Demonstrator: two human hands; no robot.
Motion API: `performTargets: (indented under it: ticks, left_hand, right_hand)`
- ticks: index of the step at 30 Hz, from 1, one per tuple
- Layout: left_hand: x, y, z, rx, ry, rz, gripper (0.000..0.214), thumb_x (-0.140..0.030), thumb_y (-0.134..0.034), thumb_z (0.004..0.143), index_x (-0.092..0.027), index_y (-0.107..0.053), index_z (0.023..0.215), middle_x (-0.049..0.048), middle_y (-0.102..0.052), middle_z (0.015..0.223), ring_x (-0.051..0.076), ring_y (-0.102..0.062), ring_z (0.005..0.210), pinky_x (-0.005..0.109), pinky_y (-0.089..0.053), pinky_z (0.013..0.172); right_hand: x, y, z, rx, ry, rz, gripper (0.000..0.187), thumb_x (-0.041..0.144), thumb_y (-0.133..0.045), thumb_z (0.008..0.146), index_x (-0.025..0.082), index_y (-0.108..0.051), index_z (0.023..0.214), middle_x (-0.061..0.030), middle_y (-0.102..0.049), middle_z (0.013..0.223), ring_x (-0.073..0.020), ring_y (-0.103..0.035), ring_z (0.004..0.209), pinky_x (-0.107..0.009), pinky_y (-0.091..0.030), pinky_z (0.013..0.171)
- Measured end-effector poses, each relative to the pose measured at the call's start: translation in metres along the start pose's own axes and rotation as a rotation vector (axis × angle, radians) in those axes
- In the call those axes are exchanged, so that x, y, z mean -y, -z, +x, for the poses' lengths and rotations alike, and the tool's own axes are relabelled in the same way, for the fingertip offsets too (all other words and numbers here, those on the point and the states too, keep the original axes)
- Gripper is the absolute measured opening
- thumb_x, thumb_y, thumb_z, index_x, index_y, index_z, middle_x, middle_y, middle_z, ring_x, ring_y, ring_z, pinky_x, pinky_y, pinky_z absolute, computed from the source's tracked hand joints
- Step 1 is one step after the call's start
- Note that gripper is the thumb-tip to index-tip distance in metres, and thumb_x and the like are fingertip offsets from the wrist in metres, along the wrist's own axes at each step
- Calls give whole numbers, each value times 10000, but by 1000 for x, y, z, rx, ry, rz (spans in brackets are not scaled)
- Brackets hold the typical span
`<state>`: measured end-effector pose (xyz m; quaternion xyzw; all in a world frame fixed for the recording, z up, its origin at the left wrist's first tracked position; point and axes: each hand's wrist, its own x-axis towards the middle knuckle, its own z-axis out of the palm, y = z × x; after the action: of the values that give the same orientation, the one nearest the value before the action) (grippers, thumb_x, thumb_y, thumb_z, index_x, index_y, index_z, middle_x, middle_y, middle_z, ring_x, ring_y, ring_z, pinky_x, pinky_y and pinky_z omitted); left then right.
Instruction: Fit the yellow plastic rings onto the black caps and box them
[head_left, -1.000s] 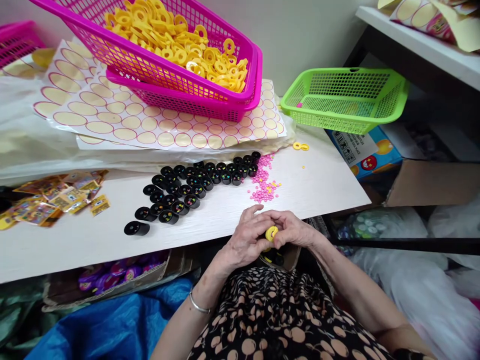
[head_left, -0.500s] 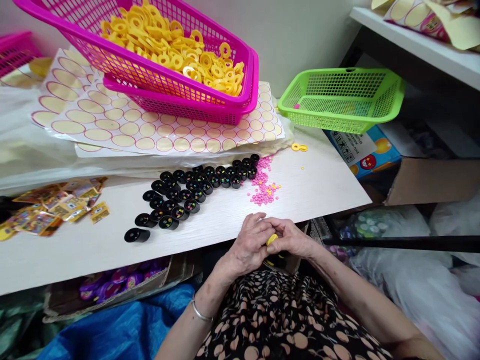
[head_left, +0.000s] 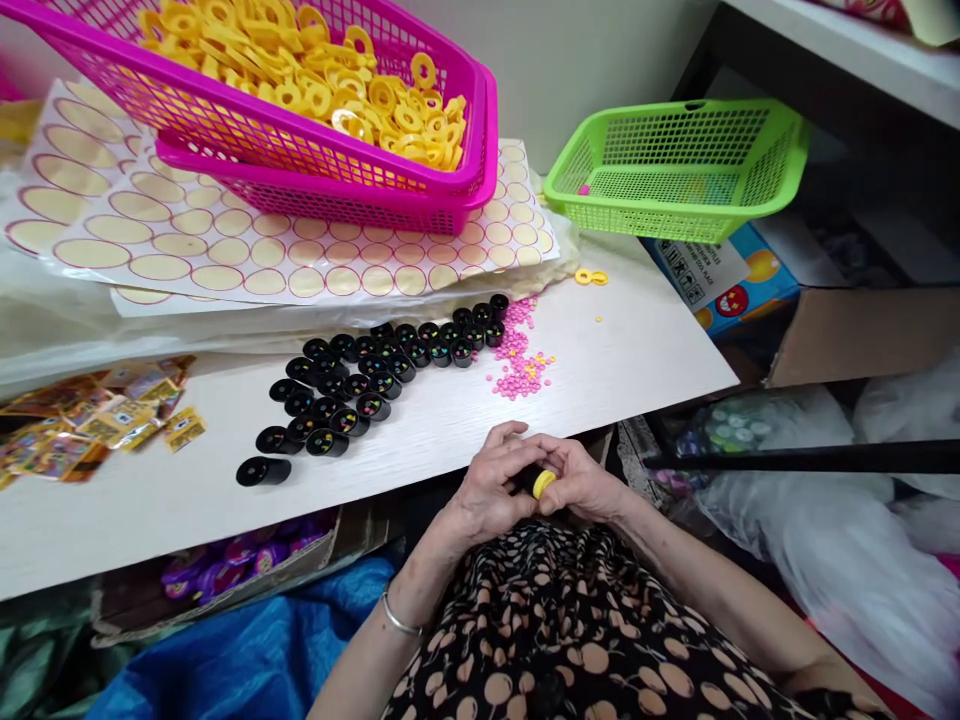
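My left hand (head_left: 491,485) and my right hand (head_left: 581,482) meet at the table's front edge, above my lap. Between them is a small round yellow cap (head_left: 543,485), with my right thumb pressed on it and my left fingers curled around its other side. Something dark shows beside the cap, but the fingers hide most of it. On the table beyond, small black cups (head_left: 328,441) with colourful bits inside stand in a cluster. A scatter of pink pellets (head_left: 521,378), with a few yellow ones among them, lies right of the cups.
Yellow rings (head_left: 300,70) fill a magenta basket (head_left: 480,150), stacked on another over sticker sheets (head_left: 307,282). A green basket (head_left: 675,225) stands at the back right. Shiny printed packets (head_left: 112,420) lie left. An open carton (head_left: 862,335) and plastic bags (head_left: 802,550) are at right.
My fingers have parted somewhat, and more of the yellow cap shows, turned toward me. The hands stay together at the table edge. The whole view has shifted slightly.
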<state>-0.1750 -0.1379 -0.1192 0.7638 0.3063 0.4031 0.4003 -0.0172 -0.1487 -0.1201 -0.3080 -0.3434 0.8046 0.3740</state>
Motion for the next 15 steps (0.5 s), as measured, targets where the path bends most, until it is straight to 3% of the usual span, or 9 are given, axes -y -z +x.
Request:
performTargets:
  ticks: [4,9,12,15]
  left_hand:
    - [-5,-1,3,15,-66,-25,289,-124,-693,626,-179,-635,904,39,-659,837,198,-567,881,479,-337,998]
    - [-10,1,-1,-17,-47,-14,301,-202,-701,667,-204,-646,963,80,-626,1007,259,-459,1112,491,-348,984]
    - [-9,1,-8,-119,-5,-10,480,-271,-747,627,-211,-605,1082,107,-548,1129,261,-463,1107,455,-414,923]
    - [-6,-2,-14,-228,49,3,483,-247,-730,650,-219,-584,1110,93,-549,1070,221,-521,1013,393,-470,836]
  right_hand:
    - [3,1,-4,26,-10,49,606,129,-817,447,175,-608,1013,-27,-609,987,-158,-560,901,-228,-430,738]
    - [6,1,-7,10,54,-23,557,146,-783,546,185,-594,1069,-38,-591,1060,-158,-549,977,-252,-428,818]
    - [4,1,-8,-15,105,-101,563,120,-785,550,208,-577,1066,-29,-585,1064,-153,-553,969,-267,-430,831]
    - [2,-1,-11,-51,129,-182,543,142,-776,582,218,-546,1067,-17,-590,975,-149,-557,915,-266,-443,782]
